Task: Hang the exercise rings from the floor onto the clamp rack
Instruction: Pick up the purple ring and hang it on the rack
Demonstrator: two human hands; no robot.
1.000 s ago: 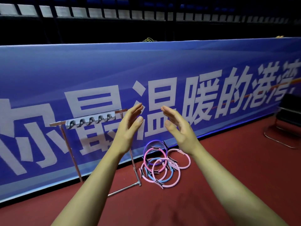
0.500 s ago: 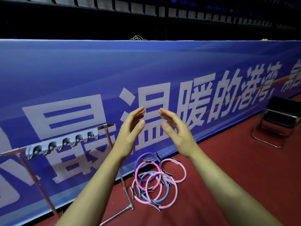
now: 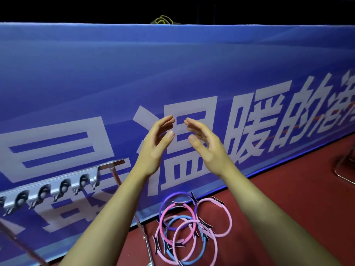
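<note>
Several exercise rings (image 3: 189,230) in pink, purple and blue lie piled on the red floor at the foot of the blue banner. The clamp rack (image 3: 48,191), a silver bar with a row of clamps on thin metal legs, stands at the lower left and holds nothing. My left hand (image 3: 155,144) and my right hand (image 3: 203,144) are raised side by side in front of the banner, palms facing each other, fingers straight, fingertips a small gap apart. Both hands hold nothing and hover well above the rings.
The blue banner (image 3: 192,73) with large white characters runs across the whole view as a barrier. A metal chair frame (image 3: 345,166) stands on the red floor (image 3: 278,208) at the right edge. A rack leg (image 3: 143,225) comes down just left of the ring pile.
The view has come closer to the banner and tipped down, so rack and rings sit lower and larger. My hands have drawn closer together, still holding nothing.
</note>
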